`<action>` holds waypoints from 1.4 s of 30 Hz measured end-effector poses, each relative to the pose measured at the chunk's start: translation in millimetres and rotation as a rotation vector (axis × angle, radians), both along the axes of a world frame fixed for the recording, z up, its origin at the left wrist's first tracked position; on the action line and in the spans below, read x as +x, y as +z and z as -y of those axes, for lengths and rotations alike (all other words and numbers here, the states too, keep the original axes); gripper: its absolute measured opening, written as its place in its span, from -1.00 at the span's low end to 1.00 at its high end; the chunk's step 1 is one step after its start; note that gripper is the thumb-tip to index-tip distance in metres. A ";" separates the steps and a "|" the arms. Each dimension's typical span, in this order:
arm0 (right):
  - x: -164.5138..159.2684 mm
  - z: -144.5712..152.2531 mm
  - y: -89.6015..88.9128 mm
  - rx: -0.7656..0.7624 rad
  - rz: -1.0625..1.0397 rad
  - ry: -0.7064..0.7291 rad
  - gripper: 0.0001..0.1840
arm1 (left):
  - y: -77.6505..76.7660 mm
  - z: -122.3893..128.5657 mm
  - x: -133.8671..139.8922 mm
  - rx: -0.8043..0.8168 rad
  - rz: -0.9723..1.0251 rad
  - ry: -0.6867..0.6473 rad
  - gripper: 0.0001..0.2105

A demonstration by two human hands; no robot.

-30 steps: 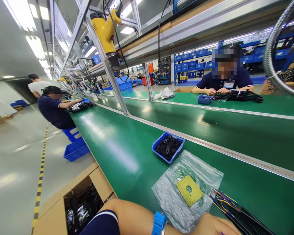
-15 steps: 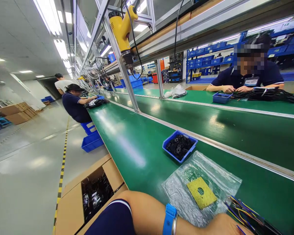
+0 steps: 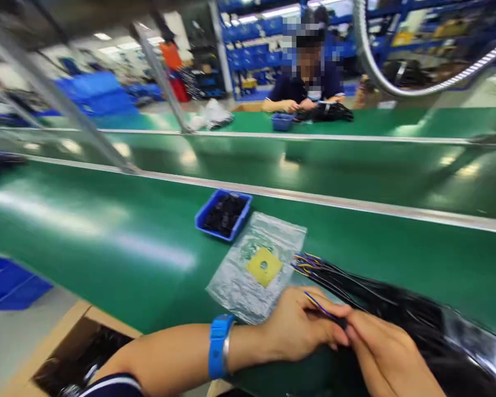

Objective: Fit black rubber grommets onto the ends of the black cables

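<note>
My left hand (image 3: 291, 325), with a blue wristband (image 3: 219, 344) on its wrist, is closed on a black cable (image 3: 323, 309) whose blue and yellow wire ends stick out above the fingers. My right hand (image 3: 382, 344) meets it at the fingertips and pinches the same cable; part of the grip is hidden. Just behind the hands lies a bundle of black cables (image 3: 372, 289) with coloured wire ends. Beyond my left hand, a yellow square pad (image 3: 271, 271) with a round hole rests on a clear plastic bag (image 3: 231, 295).
A blue bin (image 3: 243, 220) of small black parts stands behind the bag on the green table (image 3: 149, 220). At the lower left is an open cardboard box (image 3: 20, 380) with dark contents. Across the line, a person (image 3: 310, 82) handles black cables beside a small blue bin (image 3: 281, 122).
The view has swung right and down. My right hand has come into sight, and both hands now meet on one cable in front of the bundle.
</note>
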State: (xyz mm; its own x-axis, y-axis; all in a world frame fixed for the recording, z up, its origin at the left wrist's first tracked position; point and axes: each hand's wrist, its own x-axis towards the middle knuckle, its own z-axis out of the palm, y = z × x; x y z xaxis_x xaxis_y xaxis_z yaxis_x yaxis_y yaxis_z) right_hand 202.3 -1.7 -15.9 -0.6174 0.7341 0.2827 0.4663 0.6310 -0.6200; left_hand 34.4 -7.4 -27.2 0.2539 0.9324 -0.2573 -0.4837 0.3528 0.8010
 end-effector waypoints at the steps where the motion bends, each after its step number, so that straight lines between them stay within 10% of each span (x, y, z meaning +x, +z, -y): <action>1: -1.9 -0.1 5.7 -0.038 -0.011 0.008 -0.72 | 2.9 -1.5 -0.8 -0.006 -0.009 -0.003 -0.64; 7: -10.4 -5.0 18.8 -0.215 -0.028 0.019 -0.72 | 4.7 -1.9 -5.1 -0.053 -0.056 -0.063 -0.66; 18: -9.5 -3.8 10.0 0.081 0.137 -0.080 -0.78 | -3.4 -5.0 -15.2 -0.024 -0.045 -0.172 -0.48; 30: -4.9 0.1 14.2 0.153 0.218 -0.130 -0.82 | 4.7 -4.4 -18.9 -0.028 -0.166 -0.102 -0.72; 42: -1.4 -1.8 24.3 -0.091 0.104 -0.001 -0.74 | 7.9 -1.4 -15.0 0.628 -0.456 0.012 -0.78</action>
State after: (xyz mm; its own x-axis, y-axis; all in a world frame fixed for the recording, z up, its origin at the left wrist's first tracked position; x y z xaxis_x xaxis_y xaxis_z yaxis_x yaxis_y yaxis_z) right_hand 200.8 0.1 8.4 -0.6389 0.7547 0.1494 0.5320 0.5737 -0.6228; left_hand 19.4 -6.0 -19.3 0.2388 0.9401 0.2433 -0.0593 -0.2360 0.9699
